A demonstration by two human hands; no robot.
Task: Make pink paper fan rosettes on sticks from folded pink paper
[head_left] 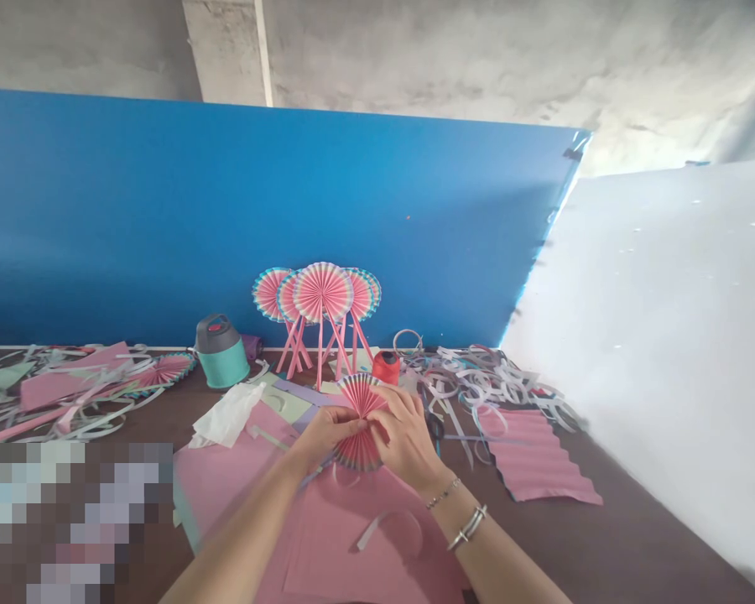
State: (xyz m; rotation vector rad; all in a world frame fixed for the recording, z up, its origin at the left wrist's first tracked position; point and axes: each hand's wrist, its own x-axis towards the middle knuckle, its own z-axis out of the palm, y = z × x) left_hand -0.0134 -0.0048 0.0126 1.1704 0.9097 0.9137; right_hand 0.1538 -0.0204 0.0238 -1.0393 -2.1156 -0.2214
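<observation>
Where the two forearms meet above the worktop [635,545], a pink pleated paper fan [358,419] is held between both hands, near the centre of the view. The left hand [328,432], at 9 o'clock of the fan, is closed with fingertips pinching the pleats at the fan's middle. The right hand [406,436], at 3 o'clock, is curled over the fan's right side, its fingers pressing the same folds. Pink paper sheets [352,537] lie beneath the hands at 6 o'clock. A red spool [386,367] stands at 12 o'clock just beyond the fan; finished fans on sticks [320,310] lean against the blue board [164,218] farther on. A corrugated pink sheet [534,461] lies at 3 o'clock, a teal container [221,352] at 10 o'clock.
</observation>
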